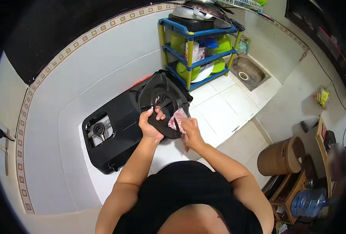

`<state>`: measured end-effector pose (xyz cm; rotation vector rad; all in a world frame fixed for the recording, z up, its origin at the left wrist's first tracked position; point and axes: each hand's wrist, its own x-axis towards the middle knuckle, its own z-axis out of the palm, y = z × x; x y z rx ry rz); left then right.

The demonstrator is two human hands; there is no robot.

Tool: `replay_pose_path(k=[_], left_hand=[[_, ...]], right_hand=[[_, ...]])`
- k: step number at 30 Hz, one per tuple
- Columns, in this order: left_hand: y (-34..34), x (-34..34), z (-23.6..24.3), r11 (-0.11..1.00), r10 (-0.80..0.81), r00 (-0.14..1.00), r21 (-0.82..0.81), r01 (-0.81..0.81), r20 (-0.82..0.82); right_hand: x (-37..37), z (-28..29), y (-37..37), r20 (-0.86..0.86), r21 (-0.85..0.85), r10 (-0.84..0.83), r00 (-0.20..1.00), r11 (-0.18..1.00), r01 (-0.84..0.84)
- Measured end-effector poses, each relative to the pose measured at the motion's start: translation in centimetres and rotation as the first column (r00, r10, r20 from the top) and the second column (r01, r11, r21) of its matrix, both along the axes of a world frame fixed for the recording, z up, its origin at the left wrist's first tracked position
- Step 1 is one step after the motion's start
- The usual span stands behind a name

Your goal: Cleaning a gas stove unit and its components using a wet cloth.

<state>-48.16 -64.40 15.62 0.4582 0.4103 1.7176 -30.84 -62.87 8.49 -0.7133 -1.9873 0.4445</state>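
My left hand (150,124) grips the near left rim of a black stove pot support (154,90), a dished ring with raised prongs and a hole in its middle. Some of its fingers show through the opening. The ring is held tilted above the right end of a black two-burner gas stove (123,124). My right hand (191,132) is closed on a pink and white checked cloth (177,116), pressed against the ring's right side. At the stove's left end, a bare burner (99,129) sits in a square opening.
Behind the stove stands a blue and yellow plastic rack (189,54) with green dishes and pans. A sink (248,72) is set into the white tiled counter (223,102) at the right. Beyond the counter's edge are a brown bin (276,158) and a blue water jug (309,202).
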Motion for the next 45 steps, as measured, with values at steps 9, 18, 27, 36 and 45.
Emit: replay_pose_path(k=[9,18,27,36,45], left_hand=[[-0.9,-0.5,1.2,0.992,-0.087,0.995,-0.098,0.081,-0.051],[-0.7,-1.9,1.9,0.966,-0.232,0.972,-0.106,0.236,0.041],[-0.3,1.6,2.2,0.999,-0.013,0.997,0.045,0.016,-0.073],[0.6,2.0,-1.0,0.984,0.176,0.979,0.051,-0.172,-0.099],[-0.3,1.3,-1.7,0.991,0.032,0.998,-0.131,-0.025,0.049]], right_hand=[[7.6,-2.6,5.3,0.192,-0.017,0.06,0.98,0.998,-0.058],[6.5,2.9,5.6,-0.311,-0.256,-0.131,0.941,0.965,0.05],[1.6,3.3,3.1,0.049,-0.064,-0.179,0.983,0.981,0.182],[-0.9,4.1,-1.1,-0.113,-0.147,0.159,0.981,0.974,-0.175],[1.4,0.3,3.5,0.189,0.112,-0.083,0.978,0.992,0.063]])
